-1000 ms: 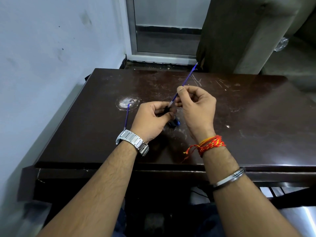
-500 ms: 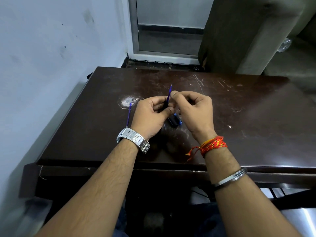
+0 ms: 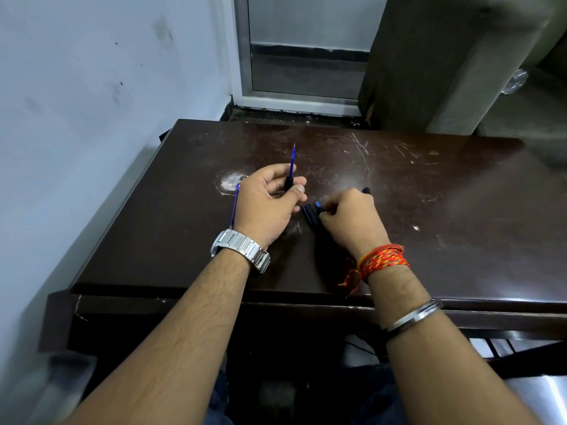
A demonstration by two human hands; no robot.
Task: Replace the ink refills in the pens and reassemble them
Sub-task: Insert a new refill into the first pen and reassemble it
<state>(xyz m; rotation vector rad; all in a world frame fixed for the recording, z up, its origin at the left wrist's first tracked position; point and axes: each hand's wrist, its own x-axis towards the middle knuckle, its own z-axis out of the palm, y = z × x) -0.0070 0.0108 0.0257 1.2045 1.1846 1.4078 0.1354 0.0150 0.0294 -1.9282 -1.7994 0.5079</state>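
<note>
I see my left hand [image 3: 270, 200] closed around a black pen barrel [image 3: 288, 183], thumb pressed on its side. A blue refill [image 3: 292, 161] stands out of the barrel top and points away from me, tip up. My right hand [image 3: 349, 214] is down on the dark table [image 3: 460, 210], fingers curled on small black and blue pen parts [image 3: 311, 211] lying just beside the left hand. A dark pen end [image 3: 365, 190] shows beyond the knuckles; whether the fingers really grip it I cannot tell. A second blue refill [image 3: 234, 207] lies on the table, touching the outer side of the left hand, near a pale worn spot [image 3: 230, 182].
</note>
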